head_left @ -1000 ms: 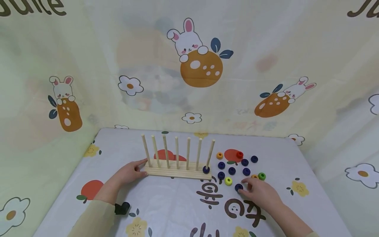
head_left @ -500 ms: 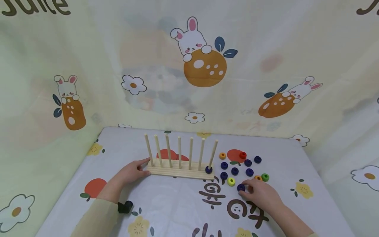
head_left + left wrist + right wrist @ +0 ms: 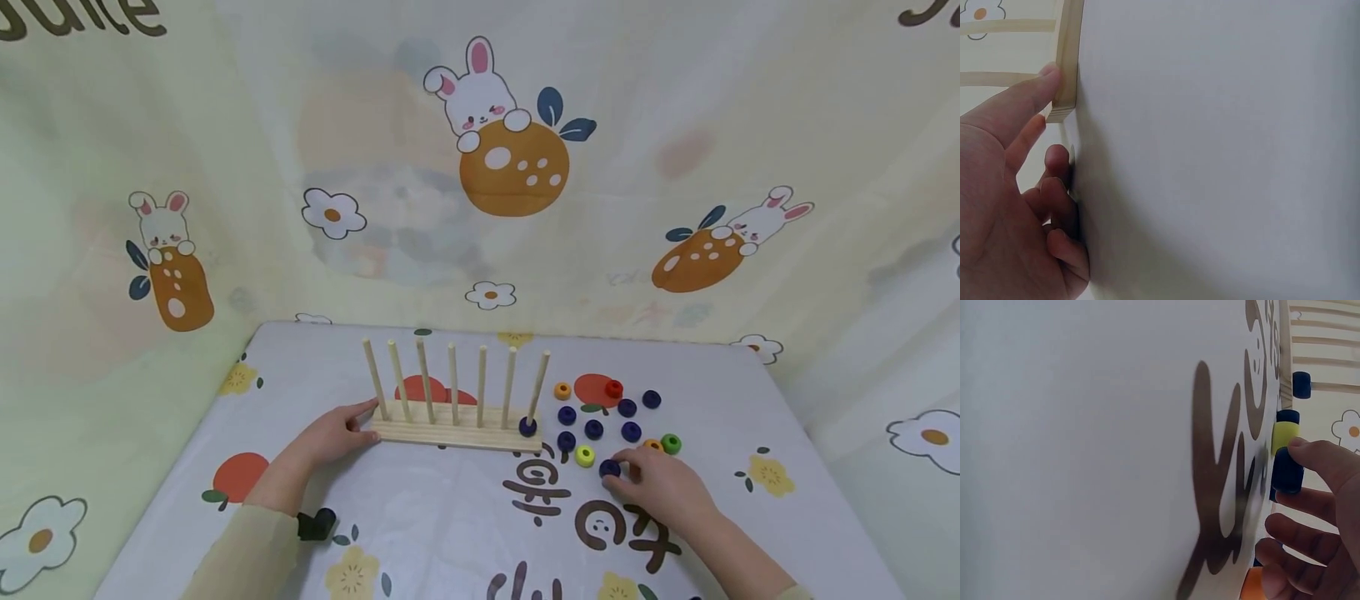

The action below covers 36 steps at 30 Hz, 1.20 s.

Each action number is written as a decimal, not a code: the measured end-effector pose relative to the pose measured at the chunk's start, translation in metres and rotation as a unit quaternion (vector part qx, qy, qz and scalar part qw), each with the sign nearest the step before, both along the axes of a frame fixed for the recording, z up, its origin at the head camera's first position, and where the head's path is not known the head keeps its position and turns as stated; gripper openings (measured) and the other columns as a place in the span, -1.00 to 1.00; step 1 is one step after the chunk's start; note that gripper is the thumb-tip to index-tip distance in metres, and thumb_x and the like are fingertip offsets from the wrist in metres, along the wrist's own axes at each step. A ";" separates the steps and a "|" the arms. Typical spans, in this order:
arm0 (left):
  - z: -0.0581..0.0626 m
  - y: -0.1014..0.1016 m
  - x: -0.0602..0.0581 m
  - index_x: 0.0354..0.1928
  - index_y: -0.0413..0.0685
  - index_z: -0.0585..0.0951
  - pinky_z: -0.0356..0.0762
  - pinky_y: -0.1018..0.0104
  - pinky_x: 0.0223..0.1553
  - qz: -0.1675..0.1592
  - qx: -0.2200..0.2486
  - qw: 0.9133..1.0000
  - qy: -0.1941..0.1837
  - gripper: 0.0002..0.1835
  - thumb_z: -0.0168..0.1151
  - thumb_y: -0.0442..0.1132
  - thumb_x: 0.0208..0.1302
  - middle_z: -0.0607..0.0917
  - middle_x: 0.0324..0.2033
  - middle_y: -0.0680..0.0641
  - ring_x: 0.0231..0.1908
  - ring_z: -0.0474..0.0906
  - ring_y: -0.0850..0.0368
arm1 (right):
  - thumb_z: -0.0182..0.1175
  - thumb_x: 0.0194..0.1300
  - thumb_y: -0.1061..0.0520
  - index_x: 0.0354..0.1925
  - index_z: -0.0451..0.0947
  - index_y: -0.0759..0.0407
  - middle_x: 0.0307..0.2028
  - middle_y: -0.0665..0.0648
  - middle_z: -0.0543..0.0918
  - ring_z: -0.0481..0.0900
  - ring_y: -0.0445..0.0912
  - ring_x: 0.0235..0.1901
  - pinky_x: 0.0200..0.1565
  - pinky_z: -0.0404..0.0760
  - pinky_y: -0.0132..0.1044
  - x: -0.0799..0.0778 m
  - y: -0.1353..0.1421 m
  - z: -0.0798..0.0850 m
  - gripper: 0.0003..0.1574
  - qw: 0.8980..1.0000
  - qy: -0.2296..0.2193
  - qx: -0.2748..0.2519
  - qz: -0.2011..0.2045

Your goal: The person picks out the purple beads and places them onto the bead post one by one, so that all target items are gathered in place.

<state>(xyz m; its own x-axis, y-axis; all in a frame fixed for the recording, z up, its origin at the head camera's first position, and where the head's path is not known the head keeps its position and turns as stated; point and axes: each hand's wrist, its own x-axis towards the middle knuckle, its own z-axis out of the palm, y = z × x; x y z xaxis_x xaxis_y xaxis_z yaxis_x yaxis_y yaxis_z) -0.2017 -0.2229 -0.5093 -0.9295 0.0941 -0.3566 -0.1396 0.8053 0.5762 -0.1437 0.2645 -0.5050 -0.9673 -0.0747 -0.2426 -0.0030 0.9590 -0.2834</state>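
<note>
A wooden peg rack [image 3: 459,433] with several upright pegs stands on the table, a dark blue bead [image 3: 528,427] at the foot of its rightmost peg. My left hand [image 3: 333,435] holds the rack's left end between thumb and index finger; in the left wrist view the thumb lies on the corner of the base [image 3: 1069,81], other fingers loosely bent. To the right of the rack, my right hand [image 3: 666,486] pinches another dark blue bead [image 3: 609,469] between thumb and index finger. In the right wrist view this bead [image 3: 1287,472] overlaps a yellow one [image 3: 1285,434].
Several loose blue beads [image 3: 594,430] lie between the rack and right hand. Around them are a yellow-green bead [image 3: 585,456], a red one [image 3: 613,389], a green one [image 3: 671,443] and orange ones [image 3: 562,391]. A printed cloth [image 3: 420,517] covers the table; a patterned curtain [image 3: 390,275] rises behind.
My right thumb and index finger have closed in on the blue bead, which stays about where it was. The left hand and rack have not moved; the head view shifted slightly.
</note>
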 end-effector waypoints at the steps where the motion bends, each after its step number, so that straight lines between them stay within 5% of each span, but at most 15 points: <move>1: 0.001 0.000 0.000 0.47 0.18 0.32 0.32 0.18 -0.29 0.001 0.000 1.000 -0.001 -0.25 0.37 -0.02 0.26 0.44 -0.39 -0.09 -0.32 0.37 0.06 | 0.40 0.13 -0.29 0.00 0.68 0.08 -0.48 -0.01 0.49 0.40 -0.10 -0.45 -0.43 0.38 -0.22 0.000 0.000 0.001 -0.37 1.000 0.001 -0.003 -0.002; 36: -0.007 -0.004 -0.004 0.47 0.20 0.33 0.31 0.19 -0.30 0.000 0.011 1.000 -0.001 -0.24 0.39 -0.01 0.24 0.44 -0.40 -0.09 -0.33 0.37 0.06 | 0.34 0.21 -0.27 -0.01 0.68 0.14 -0.37 0.03 0.62 0.49 -0.06 -0.37 -0.32 0.53 -0.14 -0.006 -0.017 0.033 -0.40 0.993 0.113 -0.033 -0.011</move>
